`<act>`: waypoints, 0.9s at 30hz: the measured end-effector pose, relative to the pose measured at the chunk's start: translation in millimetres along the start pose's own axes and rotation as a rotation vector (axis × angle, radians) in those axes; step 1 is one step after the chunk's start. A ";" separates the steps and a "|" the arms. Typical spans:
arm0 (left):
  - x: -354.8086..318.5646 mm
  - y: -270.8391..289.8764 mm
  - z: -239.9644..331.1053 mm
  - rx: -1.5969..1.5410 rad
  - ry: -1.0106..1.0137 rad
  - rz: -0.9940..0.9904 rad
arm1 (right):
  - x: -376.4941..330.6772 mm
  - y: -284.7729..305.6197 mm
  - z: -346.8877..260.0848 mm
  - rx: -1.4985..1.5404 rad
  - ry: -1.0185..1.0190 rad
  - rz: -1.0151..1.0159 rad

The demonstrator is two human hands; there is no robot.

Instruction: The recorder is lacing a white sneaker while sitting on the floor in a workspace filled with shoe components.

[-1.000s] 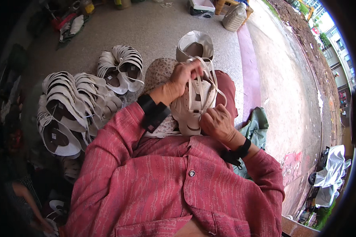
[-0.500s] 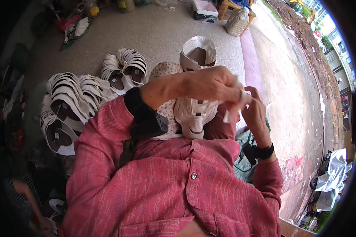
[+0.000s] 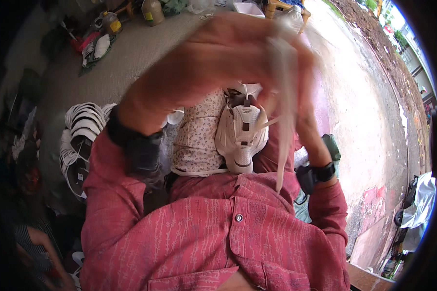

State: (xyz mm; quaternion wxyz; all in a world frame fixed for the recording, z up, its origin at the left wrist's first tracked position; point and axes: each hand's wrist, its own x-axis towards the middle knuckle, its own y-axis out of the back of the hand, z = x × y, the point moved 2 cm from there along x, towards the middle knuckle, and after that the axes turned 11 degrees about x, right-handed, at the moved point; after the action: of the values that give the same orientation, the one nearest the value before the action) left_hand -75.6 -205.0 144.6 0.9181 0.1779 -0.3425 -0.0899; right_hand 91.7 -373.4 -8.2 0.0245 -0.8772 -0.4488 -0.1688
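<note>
A white sneaker (image 3: 242, 132) lies on my lap, its toe pointing toward me. My left hand (image 3: 238, 51) is lifted high across the picture, close and smeared by motion. From its fingers a flat white shoelace (image 3: 285, 121) hangs down past the sneaker's right side, its tip over my leg. Another lace strand stretches from the sneaker toward the right. My right hand (image 3: 305, 85) is raised behind the shoelace, close to my left fingertips; blur and overlap hide its fingers. Beside the sneaker, a flower-patterned cloth (image 3: 196, 136) covers my left leg.
A row of nested white shoe uppers (image 3: 85, 128) stands on the floor at left. Jugs (image 3: 153, 12), a white tub (image 3: 250, 8) and a plastic bottle (image 3: 292, 19) are at the back. Another person's arm (image 3: 46, 247) shows at lower left. Paved ground (image 3: 369, 136) runs along the right.
Both hands have risen away from the sneaker, my left one much closer to view. The shoelace now hangs as a long strand. My view has shifted slightly.
</note>
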 end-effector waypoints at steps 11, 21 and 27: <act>-265.2 85.0 -40.6 -0.441 0.541 0.999 | -88.8 214.5 102.9 0.609 -0.566 0.449; -430.4 65.9 -64.0 -0.132 1.322 1.068 | -217.2 350.8 201.4 1.103 -0.571 1.012; -284.6 31.0 -72.8 1.411 1.028 0.289 | -188.5 338.1 195.0 0.583 -0.427 1.178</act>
State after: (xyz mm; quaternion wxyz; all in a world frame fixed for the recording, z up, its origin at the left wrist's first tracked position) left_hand -239.4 -75.5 -64.3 0.6370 0.6763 0.1177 0.3506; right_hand 312.4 -683.8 -215.1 0.2579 -0.9465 0.0804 0.1765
